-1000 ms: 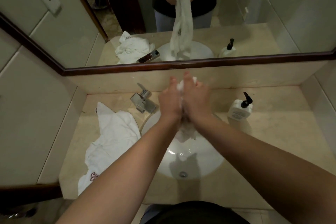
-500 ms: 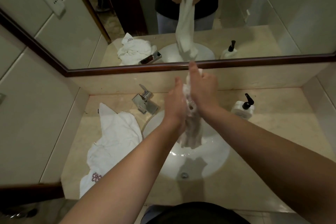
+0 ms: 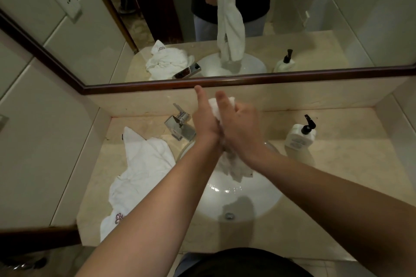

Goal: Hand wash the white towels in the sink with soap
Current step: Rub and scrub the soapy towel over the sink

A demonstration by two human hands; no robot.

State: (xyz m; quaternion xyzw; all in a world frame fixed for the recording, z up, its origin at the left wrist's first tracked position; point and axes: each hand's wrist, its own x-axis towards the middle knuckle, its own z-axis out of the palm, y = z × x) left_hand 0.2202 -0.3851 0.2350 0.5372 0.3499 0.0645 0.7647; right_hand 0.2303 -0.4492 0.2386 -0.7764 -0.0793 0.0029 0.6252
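On the marble counter at the left lies a second white towel (image 3: 139,177) with a small embroidered mark near its near corner; it sits just beside the sink (image 3: 265,204) and looks unwashed as far as I can judge. Behind it, at the far edge of the basin, stands the chrome faucet (image 3: 180,125); no water can be seen running from it.

Over the basin the left hand (image 3: 203,120) presses flat, its fingers straight and pointing away, against the white towel (image 3: 234,166). The right hand (image 3: 242,126) meets it from the other side, its fingers curled round the bunched upper end, so the cloth is sandwiched between the two palms while its lower end hangs down over the bowl, clear of the drain. The mirror shows the same towel dangling long from both hands.

This is the scrubbing step. To do it well I would rub palm against palm in short strokes, feed fresh lengths of cloth up through the hands so the hanging tail gets worked too, and stay above the bowl so drips fall inside.

At the right, well apart, the pump soap bottle (image 3: 299,138) stands upright on the counter, within reach if the lather thins.
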